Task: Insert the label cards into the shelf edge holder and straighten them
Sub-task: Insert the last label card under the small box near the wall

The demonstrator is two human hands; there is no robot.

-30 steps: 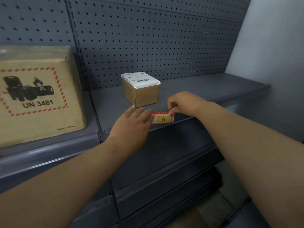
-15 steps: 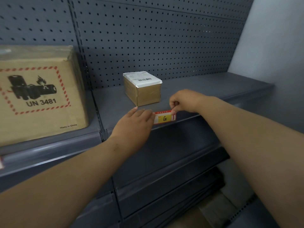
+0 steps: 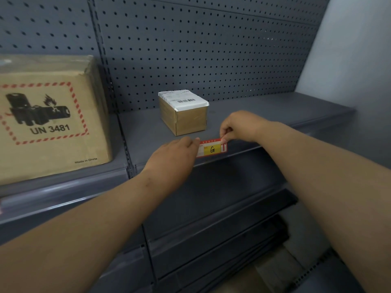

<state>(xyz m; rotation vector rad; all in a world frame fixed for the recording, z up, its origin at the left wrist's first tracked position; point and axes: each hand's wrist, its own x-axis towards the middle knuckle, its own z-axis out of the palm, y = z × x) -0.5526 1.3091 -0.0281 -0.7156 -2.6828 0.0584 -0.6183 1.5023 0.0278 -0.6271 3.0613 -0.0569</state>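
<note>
A red and yellow label card [image 3: 212,148] marked "G" sits in the shelf edge holder [image 3: 243,153] on the front lip of the grey shelf, tilted slightly with the shelf edge. My right hand [image 3: 239,126] pinches the card's top right corner between thumb and fingers. My left hand [image 3: 173,158] covers the card's left end, its fingertips pressed on the top left corner. The card's left edge is hidden under those fingers.
A small taped cardboard box [image 3: 183,112] with a white shipping label stands on the shelf just behind the card. A large carton [image 3: 50,121] marked UN 3481 fills the left bay. Pegboard backs the shelves, a pale wall [image 3: 355,60] is at the right, and lower shelves lie below.
Both hands stay on the card with only small shifts. My right fingers have moved onto the card's top right corner, and the card seems to sit a little higher along the edge.
</note>
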